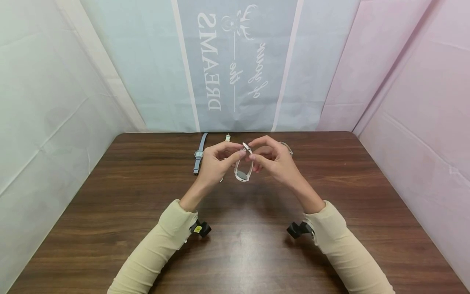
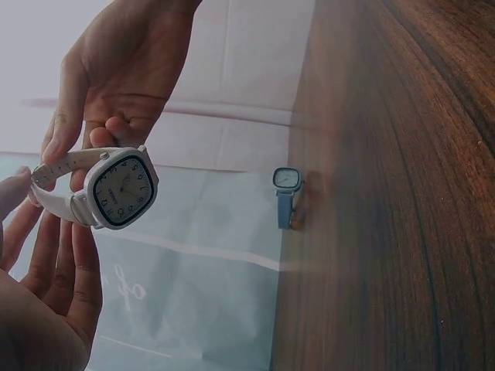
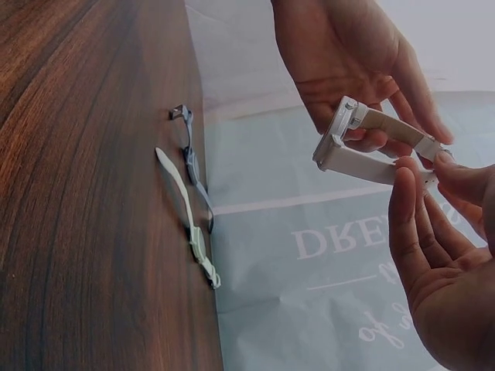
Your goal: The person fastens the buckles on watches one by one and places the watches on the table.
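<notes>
Both hands hold a white wristwatch (image 1: 242, 176) above the table, its strap bent into a loop with the case hanging lowest in the head view. My left hand (image 1: 217, 162) pinches the strap near the buckle, between thumb and fingers. Opposite it, the thumb and fingers of my right hand (image 1: 274, 161) pinch the strap too. The squarish white dial (image 2: 124, 192) with dark numerals faces the left wrist camera. In the right wrist view the strap (image 3: 360, 165) shows from the side, its ends meeting at the fingertips. Whether the buckle is fastened, I cannot tell.
A blue watch (image 1: 199, 154) lies left of my left hand. Partly hidden behind that hand is a pale green watch (image 3: 198, 246). Another squarish watch with a grey-blue strap (image 2: 287, 181) lies behind my right hand. A printed cloth (image 1: 235, 65) hangs at the table's (image 1: 242, 253) far edge.
</notes>
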Demonstrator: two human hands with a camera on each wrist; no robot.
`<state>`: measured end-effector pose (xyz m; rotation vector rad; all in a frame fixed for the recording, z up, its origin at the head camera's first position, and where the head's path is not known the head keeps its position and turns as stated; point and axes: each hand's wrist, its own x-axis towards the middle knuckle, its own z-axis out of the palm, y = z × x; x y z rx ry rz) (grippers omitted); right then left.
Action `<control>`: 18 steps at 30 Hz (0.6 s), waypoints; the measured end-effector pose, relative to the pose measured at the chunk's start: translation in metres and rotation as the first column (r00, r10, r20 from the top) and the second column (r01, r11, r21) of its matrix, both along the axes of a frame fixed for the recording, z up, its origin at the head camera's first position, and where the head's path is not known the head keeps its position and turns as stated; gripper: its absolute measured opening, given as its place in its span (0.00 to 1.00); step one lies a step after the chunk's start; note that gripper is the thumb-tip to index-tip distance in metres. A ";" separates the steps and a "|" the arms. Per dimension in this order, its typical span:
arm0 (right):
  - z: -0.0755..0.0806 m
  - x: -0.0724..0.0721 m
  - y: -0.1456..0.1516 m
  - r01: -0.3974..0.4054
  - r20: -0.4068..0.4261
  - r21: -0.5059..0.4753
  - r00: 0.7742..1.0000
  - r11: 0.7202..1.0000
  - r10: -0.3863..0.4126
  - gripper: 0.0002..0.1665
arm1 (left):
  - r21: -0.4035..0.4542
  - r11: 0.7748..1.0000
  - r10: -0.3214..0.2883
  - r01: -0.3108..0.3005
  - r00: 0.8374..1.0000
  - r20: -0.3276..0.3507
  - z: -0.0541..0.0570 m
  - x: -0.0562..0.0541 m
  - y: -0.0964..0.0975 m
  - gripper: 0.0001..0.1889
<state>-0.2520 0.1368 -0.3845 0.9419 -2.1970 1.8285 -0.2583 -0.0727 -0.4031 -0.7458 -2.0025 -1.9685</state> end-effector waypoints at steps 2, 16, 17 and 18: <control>0.000 0.000 -0.001 -0.001 -0.002 0.000 1.000 1.000 0.001 0.16 | 0.001 1.000 0.006 -0.006 1.000 0.002 0.000 0.000 0.001 0.09; 0.000 0.002 -0.002 -0.024 0.014 -0.027 1.000 0.999 0.024 0.18 | 0.032 0.999 0.021 -0.022 0.999 0.037 -0.001 0.002 0.003 0.09; 0.000 0.002 -0.002 -0.026 0.019 -0.031 0.999 0.999 0.027 0.20 | 0.027 0.999 0.023 -0.024 0.999 0.038 -0.001 0.002 0.002 0.09; 0.000 0.002 -0.002 -0.028 0.022 -0.033 0.999 0.999 0.028 0.21 | 0.023 0.999 0.024 -0.025 0.999 0.037 -0.001 0.002 0.002 0.09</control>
